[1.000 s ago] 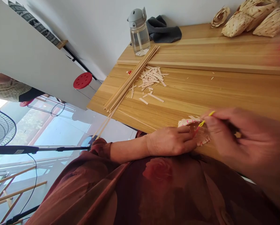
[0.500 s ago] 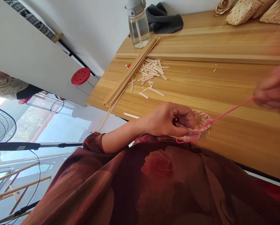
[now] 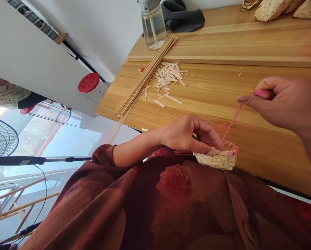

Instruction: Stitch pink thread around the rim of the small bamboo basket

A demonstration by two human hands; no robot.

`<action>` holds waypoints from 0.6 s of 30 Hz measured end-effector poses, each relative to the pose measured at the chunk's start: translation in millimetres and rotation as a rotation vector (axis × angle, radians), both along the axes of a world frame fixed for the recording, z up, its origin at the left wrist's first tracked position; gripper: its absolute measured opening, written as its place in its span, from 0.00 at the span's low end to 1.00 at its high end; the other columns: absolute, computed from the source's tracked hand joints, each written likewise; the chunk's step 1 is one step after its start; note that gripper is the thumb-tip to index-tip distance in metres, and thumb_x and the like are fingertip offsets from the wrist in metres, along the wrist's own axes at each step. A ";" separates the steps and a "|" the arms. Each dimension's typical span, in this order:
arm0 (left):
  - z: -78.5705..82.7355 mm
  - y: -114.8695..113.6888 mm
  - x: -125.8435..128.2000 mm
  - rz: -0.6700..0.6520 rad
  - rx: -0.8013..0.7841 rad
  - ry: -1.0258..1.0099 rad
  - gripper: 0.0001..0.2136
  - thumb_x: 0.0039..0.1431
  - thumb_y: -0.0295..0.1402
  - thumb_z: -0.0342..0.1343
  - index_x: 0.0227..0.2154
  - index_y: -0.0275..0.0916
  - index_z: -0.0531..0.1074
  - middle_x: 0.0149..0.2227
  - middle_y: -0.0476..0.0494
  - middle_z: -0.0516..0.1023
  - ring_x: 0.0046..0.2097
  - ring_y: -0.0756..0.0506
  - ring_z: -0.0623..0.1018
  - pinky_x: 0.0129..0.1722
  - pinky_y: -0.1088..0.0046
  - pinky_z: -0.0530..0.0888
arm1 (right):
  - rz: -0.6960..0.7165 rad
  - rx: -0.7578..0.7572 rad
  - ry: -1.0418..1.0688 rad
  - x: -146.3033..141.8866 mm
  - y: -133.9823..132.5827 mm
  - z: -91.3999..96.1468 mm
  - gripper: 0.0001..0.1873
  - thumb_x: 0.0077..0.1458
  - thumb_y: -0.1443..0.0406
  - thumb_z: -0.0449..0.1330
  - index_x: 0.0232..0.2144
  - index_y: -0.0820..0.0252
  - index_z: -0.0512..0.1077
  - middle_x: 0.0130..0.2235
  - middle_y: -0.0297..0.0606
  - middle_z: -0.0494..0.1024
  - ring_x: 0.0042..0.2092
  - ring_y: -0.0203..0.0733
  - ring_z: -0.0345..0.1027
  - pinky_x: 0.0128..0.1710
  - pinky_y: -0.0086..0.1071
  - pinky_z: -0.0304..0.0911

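Note:
My left hand [image 3: 189,135] grips a small woven bamboo basket [image 3: 215,160] by its rim, with the thumb lying along the edge. The rim is bound with pink thread [image 3: 233,119]. That thread rises slackly from the rim to my right hand [image 3: 283,100], which pinches it between thumb and fingers above the table. A speck of yellow shows between those fingers, too small to identify. The basket's inside is mostly hidden by my left hand.
On the wooden table [image 3: 249,83] lie a bundle of long bamboo strips [image 3: 145,78] and a pile of cut offcuts [image 3: 168,78]. Behind them stand a water bottle [image 3: 152,24], a dark grey cloth [image 3: 183,14] and woven pieces [image 3: 271,9]. A red stool [image 3: 88,82] stands beyond the table's end.
My right hand has left the basket and moved right, drawing out the pink thread, which has gone from taut to slack. The basket has tilted, showing its woven side.

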State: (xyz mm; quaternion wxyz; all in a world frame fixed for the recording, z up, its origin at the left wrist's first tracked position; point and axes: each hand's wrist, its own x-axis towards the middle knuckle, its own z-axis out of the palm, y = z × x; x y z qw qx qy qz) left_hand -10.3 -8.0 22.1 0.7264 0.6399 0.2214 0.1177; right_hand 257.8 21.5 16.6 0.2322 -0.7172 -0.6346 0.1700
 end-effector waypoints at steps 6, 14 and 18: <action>-12.9 -0.7 5.2 -0.017 -0.130 0.002 0.16 0.47 0.36 0.78 0.39 0.37 0.86 0.41 0.42 0.88 0.40 0.46 0.85 0.41 0.75 0.83 | 0.187 0.226 0.009 -17.8 3.1 -26.9 0.28 0.56 0.64 0.71 0.19 0.56 0.54 0.22 0.24 0.55 0.27 0.28 0.46 0.32 0.34 0.49; -21.0 2.5 6.9 -0.025 -0.251 -0.001 0.12 0.55 0.36 0.74 0.41 0.37 0.84 0.37 0.43 0.87 0.34 0.50 0.83 0.29 0.78 0.77 | 0.101 0.362 0.088 -15.0 4.0 -33.2 0.28 0.58 0.59 0.69 0.21 0.54 0.53 0.23 0.25 0.55 0.27 0.30 0.47 0.32 0.34 0.48; -21.7 0.9 10.1 -0.042 -0.242 -0.038 0.11 0.56 0.35 0.73 0.40 0.37 0.83 0.38 0.43 0.87 0.35 0.51 0.82 0.28 0.80 0.74 | 0.203 0.263 0.064 -19.4 3.3 -36.6 0.28 0.57 0.63 0.69 0.19 0.55 0.53 0.23 0.27 0.57 0.28 0.31 0.49 0.32 0.34 0.48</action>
